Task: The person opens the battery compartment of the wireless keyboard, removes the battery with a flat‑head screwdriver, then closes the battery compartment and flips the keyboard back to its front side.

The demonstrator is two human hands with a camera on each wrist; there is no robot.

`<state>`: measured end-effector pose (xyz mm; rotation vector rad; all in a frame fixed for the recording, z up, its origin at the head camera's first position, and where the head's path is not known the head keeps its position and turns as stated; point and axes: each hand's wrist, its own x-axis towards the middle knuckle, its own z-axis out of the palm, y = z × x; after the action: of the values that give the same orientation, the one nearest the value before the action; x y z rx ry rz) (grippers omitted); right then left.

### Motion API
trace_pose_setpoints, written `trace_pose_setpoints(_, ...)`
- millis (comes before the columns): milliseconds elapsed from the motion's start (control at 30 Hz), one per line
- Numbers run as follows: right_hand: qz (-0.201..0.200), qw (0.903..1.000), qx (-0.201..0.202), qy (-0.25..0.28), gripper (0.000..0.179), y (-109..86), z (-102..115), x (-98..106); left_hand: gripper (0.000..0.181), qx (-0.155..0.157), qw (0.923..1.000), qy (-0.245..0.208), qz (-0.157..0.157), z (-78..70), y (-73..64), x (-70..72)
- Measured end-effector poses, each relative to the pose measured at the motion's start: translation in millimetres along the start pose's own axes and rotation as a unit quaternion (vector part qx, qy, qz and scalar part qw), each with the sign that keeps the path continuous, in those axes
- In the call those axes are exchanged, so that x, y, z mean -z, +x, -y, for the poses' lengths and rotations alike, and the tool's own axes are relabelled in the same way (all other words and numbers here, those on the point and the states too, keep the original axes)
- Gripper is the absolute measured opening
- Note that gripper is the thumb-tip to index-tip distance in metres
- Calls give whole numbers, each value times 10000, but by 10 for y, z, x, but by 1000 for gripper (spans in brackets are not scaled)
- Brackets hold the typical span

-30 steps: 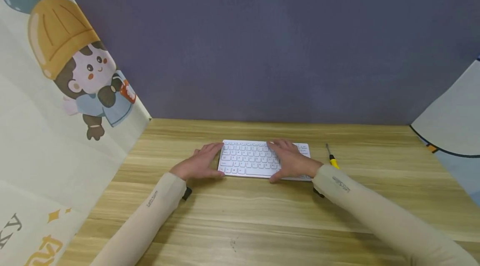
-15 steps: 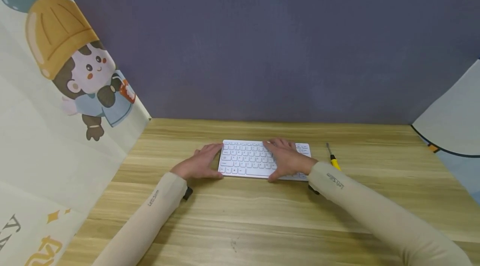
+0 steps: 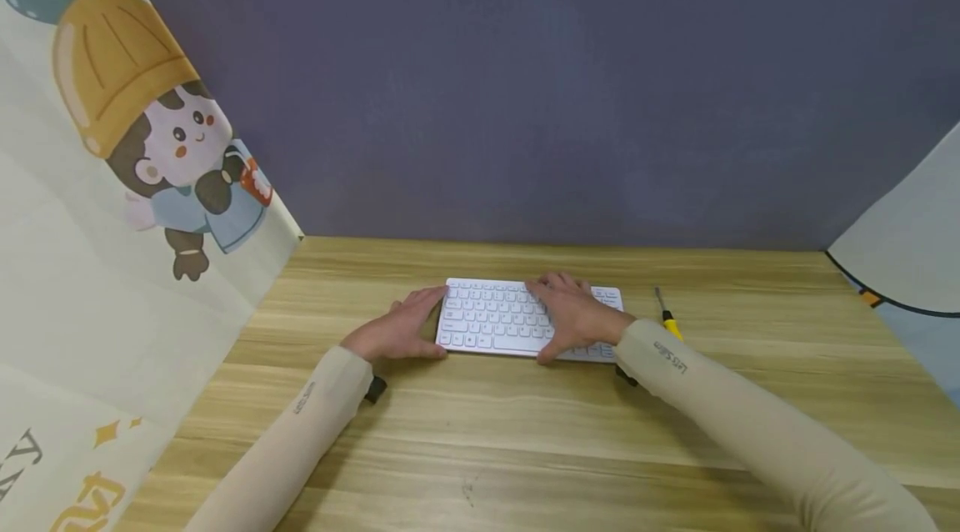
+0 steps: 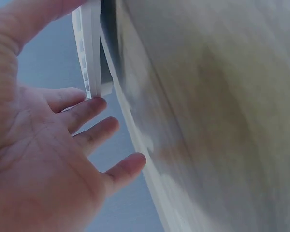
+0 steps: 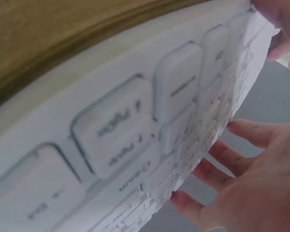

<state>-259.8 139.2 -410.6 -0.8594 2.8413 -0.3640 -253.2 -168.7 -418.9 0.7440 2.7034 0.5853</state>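
A white compact keyboard [image 3: 495, 319] lies on the wooden table, its keys facing up. My left hand [image 3: 401, 328] is at its left end, with the thumb by the near corner and the fingers by the far corner. In the left wrist view, the index and middle fingertips [image 4: 97, 104] meet the keyboard's far end, while the other fingers extend free. My right hand [image 3: 577, 319] spans the keyboard right of its middle. Its thumb is on the front edge and its fingers [image 5: 217, 169] line the back edge, covering some keys in the head view.
To the right of the keyboard lies a screwdriver [image 3: 668, 322] with a yellow and black handle, partly hidden by the right sleeve. A dark blue-grey panel [image 3: 525, 98] rises behind the table [image 3: 465, 449]. At left hangs a pale sheet [image 3: 90, 307] with a cartoon figure.
My right hand has slid slightly left along the keyboard, uncovering more keys at its right end. The left hand has kept its place.
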Motion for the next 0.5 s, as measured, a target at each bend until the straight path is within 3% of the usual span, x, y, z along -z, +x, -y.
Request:
trace_pose_setpoints(300, -162, 9996, 103, 183, 123, -50, -31, 36, 109, -405, 9980, -323, -351, 43, -35, 53)
trace_pose_setpoints(500, -299, 9981, 226, 480, 122, -80, -55, 64, 105, -855, 9912, -733, -696, 39, -64, 140)
